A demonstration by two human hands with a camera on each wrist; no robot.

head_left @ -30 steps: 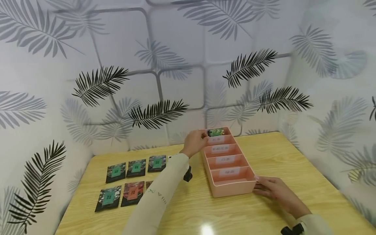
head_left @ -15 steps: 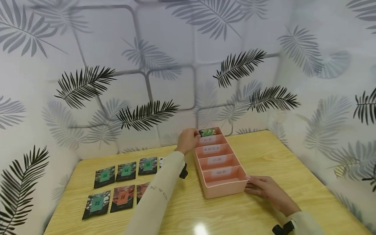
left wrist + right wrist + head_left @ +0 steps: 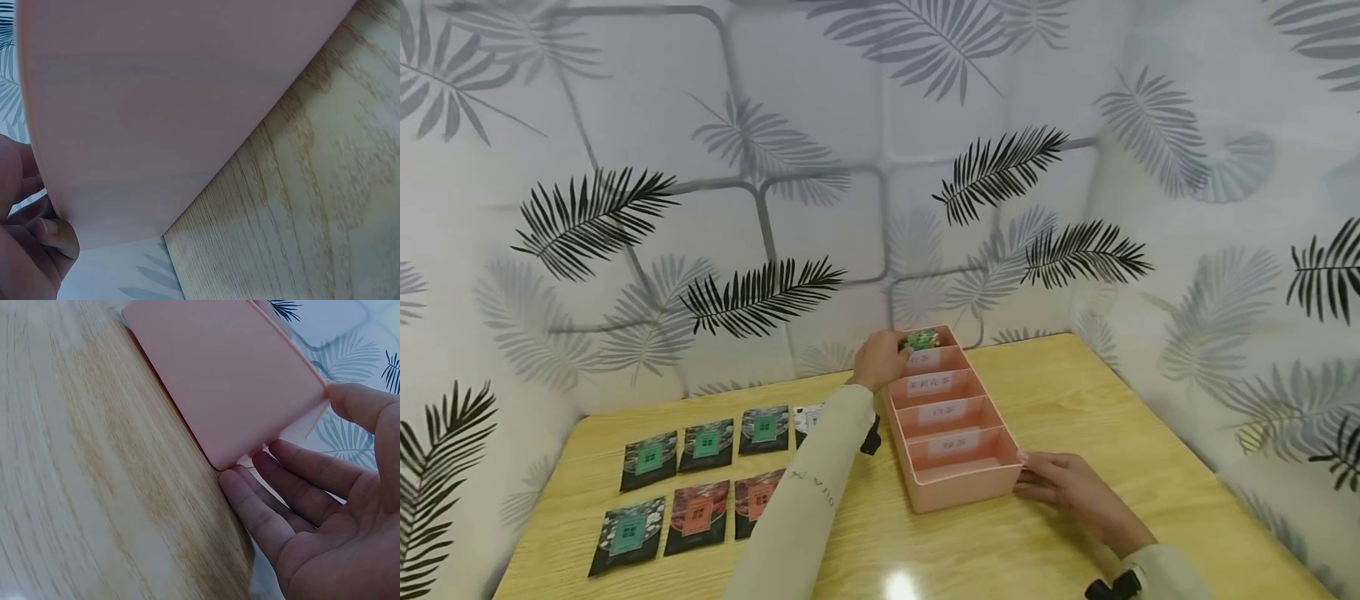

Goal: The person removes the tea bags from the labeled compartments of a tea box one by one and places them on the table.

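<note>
A long pink divided storage box stands on the table, white paper labels with Chinese characters on its inner walls. At its far left rim, my left hand curls its fingers over the edge, as the left wrist view shows. My right hand holds the near right corner; in the right wrist view its thumb lies on the rim and its fingertips touch the side low down. A green tea packet lies in the farthest compartment beside the left fingers. Whether those fingers touch the packet is hidden.
Left of the box, dark tea packets lie in two rows, some with green labels, others with red ones. A whitish packet is partly covered by the left sleeve. A leaf-patterned wall rises behind the table.
The view has turned slightly to the right. The box appears to have shifted a little rightward, the left hand moving with its far end. Both hands stay at the box.
</note>
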